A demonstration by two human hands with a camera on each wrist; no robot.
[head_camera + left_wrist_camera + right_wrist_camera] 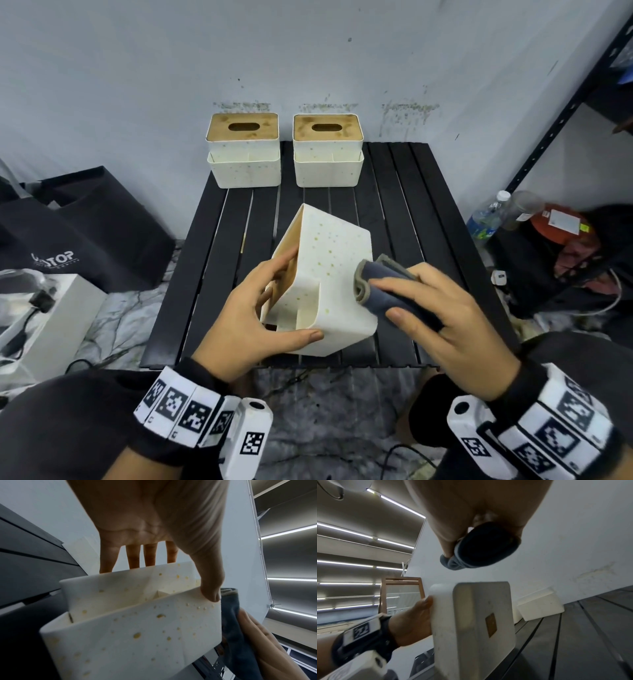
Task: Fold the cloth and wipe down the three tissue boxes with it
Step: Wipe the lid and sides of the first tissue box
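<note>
My left hand (260, 308) grips a white speckled tissue box (329, 274), tipped on its side above the black slatted table (404, 192); the fingers reach over its wooden lid and the thumb lies on the near wall (211, 588). The box (137, 628) shows yellow spots. My right hand (431, 308) holds a folded grey-blue cloth (383, 291) against the box's right side. From the right wrist the cloth (481, 547) is bunched in the fingers above the box's end face (481, 622). Two more tissue boxes, left (244, 150) and right (328, 150), stand at the table's far edge.
A black bag (85, 233) and a white box (51, 315) lie on the floor at left. A black metal shelf (565, 113) with bottles (486, 216) and clutter stands at right. A grey wall rises just behind the table.
</note>
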